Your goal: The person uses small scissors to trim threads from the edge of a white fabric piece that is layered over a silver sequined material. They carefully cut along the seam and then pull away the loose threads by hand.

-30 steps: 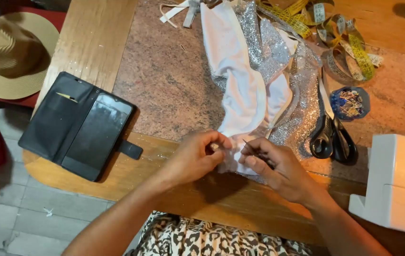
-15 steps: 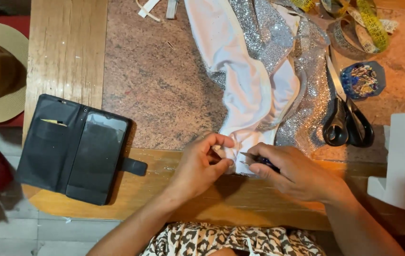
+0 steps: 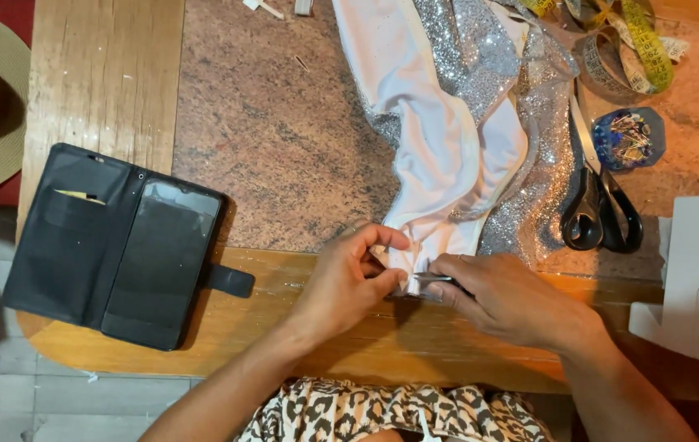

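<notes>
A small blue dish (image 3: 629, 137) holding pins sits beside black scissors (image 3: 597, 209), while the left hand (image 3: 348, 282) pinches the white fabric's (image 3: 439, 155) edge at the table's (image 3: 112, 90) front and the right hand (image 3: 503, 296) grips a thin tool (image 3: 431, 279) against it.

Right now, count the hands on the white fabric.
2. The left hand pinches the white fabric at the table's near edge; the right hand touches it there, holding a thin dark tool. No other hands show.

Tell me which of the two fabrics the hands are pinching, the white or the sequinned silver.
The white fabric: both hands grip its lower end at the table edge, while the silver sequinned fabric lies beneath and beside it, untouched.
</notes>
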